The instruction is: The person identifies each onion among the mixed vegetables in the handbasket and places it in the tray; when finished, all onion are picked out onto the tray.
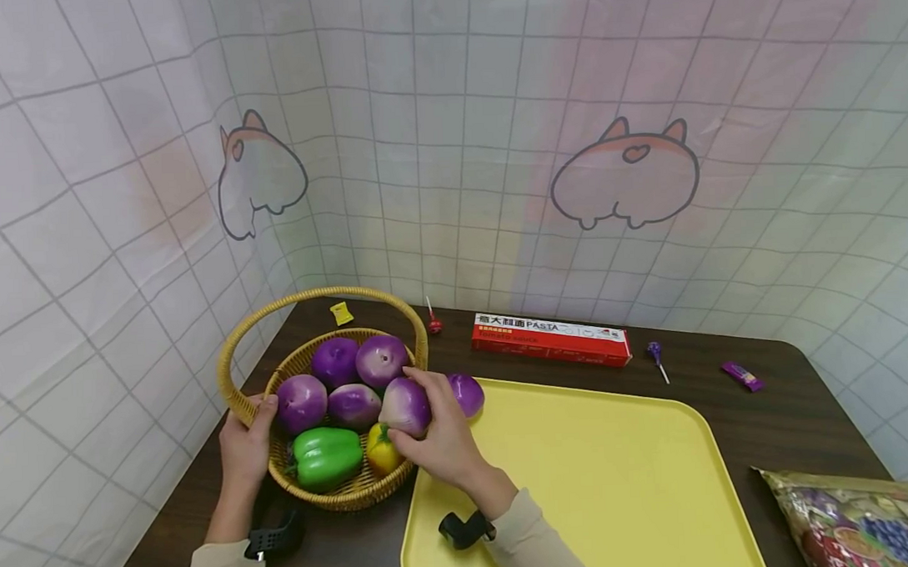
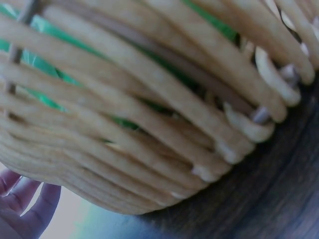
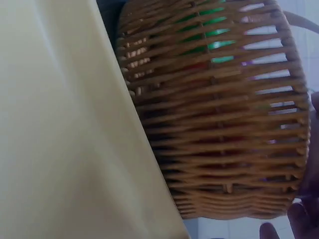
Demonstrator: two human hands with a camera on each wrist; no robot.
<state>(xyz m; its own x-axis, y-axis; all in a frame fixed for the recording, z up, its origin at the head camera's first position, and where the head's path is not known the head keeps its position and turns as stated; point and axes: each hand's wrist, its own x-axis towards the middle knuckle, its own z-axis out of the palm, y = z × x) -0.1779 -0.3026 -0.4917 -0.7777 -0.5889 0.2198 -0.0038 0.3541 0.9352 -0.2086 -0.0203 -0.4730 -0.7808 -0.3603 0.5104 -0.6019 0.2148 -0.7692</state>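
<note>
The left hand point(image 1: 245, 437) gripped the wicker basket point(image 1: 333, 488) at its rim, fingers curled over the edge by the handle's foot. The right hand point(image 1: 438, 438) closed round a purple-and-white onion point(image 1: 404, 404) at the basket's right rim, thumb underneath, fingers over the top. Another purple onion point(image 1: 467, 392) sat just behind it, at the yellow tray point(image 1: 618, 470) on the table point(image 1: 804, 405).

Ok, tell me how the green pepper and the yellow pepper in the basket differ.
The green pepper is clearly bigger than the yellow pepper. The green pepper lies in full view at the front of the basket, while the yellow pepper is partly hidden under the right hand and the purple onion it grips. The green pepper sits nearer the left hand, which holds the basket rim. Both are glossy and lie untouched in the basket.
</note>
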